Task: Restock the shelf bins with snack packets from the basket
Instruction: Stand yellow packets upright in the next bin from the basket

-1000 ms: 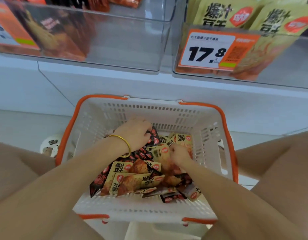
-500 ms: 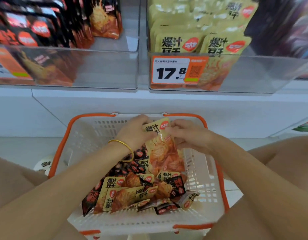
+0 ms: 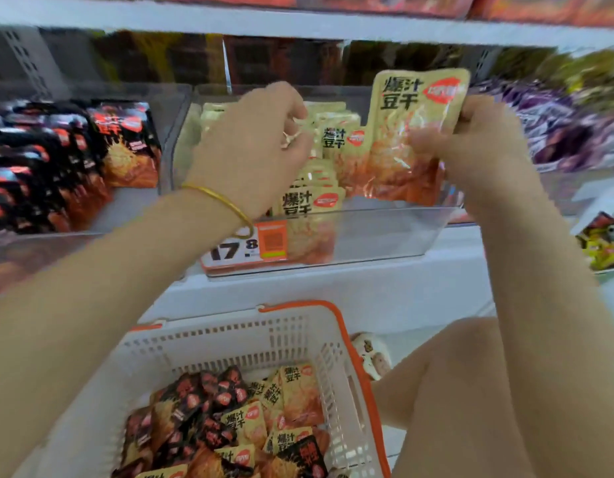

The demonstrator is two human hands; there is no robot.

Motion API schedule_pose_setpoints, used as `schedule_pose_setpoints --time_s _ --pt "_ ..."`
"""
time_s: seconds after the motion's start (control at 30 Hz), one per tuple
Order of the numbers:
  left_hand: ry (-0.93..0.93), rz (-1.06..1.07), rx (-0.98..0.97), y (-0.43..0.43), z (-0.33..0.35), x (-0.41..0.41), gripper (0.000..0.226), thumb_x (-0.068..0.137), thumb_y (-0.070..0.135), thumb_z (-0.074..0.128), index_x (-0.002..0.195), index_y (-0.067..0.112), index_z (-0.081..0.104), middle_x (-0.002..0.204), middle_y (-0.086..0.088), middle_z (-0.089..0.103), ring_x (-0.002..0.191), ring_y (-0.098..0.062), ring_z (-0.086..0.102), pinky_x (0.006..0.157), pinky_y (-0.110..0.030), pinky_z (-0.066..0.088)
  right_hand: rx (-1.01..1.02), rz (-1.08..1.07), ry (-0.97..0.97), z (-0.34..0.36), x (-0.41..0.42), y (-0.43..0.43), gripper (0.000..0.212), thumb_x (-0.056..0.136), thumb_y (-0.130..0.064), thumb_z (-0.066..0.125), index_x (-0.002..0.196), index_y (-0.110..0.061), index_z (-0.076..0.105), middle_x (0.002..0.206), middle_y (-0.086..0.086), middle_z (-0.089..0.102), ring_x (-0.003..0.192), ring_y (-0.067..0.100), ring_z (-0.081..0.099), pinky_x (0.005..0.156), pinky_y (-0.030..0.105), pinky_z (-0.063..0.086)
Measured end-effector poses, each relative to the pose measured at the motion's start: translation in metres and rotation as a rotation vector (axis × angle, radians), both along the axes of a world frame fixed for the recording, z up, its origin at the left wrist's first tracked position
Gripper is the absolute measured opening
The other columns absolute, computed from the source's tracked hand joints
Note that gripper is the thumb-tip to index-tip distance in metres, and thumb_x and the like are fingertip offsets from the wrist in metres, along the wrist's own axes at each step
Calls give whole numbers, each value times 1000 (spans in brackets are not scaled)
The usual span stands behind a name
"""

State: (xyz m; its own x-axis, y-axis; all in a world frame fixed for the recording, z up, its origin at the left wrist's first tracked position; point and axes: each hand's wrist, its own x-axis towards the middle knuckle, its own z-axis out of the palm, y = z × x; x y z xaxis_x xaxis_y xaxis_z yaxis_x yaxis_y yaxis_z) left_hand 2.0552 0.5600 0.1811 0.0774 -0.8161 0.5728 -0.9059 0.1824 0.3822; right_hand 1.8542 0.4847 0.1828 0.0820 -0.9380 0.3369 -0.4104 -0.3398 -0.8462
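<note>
Two hands: we held both over the clear bin (image 3: 367,236).
Right hand (image 3: 478,146): pinched the yellow packet (image 3: 409,132) upright by its right edge.
Left hand (image 3: 250,146): curled against stocked packets (image 3: 336,139) beside it; hold unclear.

Middle bin (image 3: 384,236): yellow packets (image 3: 336,139) stack along the left and far side, and the near-right part is open to the bin floor. The clear front wall blocks straight-in entry, so the way in is over the top. The upper shelf (image 3: 298,22) caps headroom. The left hand (image 3: 253,150) sits over the stack. The right hand (image 3: 485,143) and its held packet (image 3: 412,132) fill the right-side gap. Left bin (image 3: 136,208): black packets (image 3: 126,143) stand far and left, with a bare strip near-right. Basket (image 3: 333,315): far half open, loose packets (image 3: 229,419) piled near.
</note>
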Motion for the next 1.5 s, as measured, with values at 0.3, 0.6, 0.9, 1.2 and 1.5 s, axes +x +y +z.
schedule_pose_setpoints --time_s 0.3,0.6,0.9,1.2,1.5 --pt "-393 110 572 -65 -30 2 55 99 46 17 144 17 31 146 -16 33 136 -30 29 110 -45 25 333 2 359 -55 58 -119 51 66 -14 85 110 -2 62 109 6 65 101 21 63 89 30 50" --pt "-380 118 636 -61 -29 0 58 99 49 14 151 25 7 159 -5 3 146 -18 1 119 -37 4 221 -70 497 -62 75 -132 42 78 -27 75 113 -11 57 114 6 63 106 23 60 73 26 41" --pt "-374 124 659 -59 -28 -2 57 99 49 12 151 26 5 160 -4 0 146 -18 -2 119 -36 3 339 -53 361 -69 80 -132 43 75 -25 80 104 -7 54 115 9 63 105 25 62 82 29 49" --pt "-255 57 429 -43 -25 -2 54 100 45 23 147 20 29 155 -6 24 143 -21 17 117 -36 14 250 -125 404 -40 65 -105 70 76 -16 78 129 -5 33 132 17 43 115 34 51 93 43 50" --pt "-245 -254 42 92 -84 20 33 90 25 47 114 11 65 122 -3 60 110 -23 55 93 -37 43 197 551 461 -47 47 79 17 82 -18 70 79 -17 53 71 -4 55 66 16 58 59 26 46"
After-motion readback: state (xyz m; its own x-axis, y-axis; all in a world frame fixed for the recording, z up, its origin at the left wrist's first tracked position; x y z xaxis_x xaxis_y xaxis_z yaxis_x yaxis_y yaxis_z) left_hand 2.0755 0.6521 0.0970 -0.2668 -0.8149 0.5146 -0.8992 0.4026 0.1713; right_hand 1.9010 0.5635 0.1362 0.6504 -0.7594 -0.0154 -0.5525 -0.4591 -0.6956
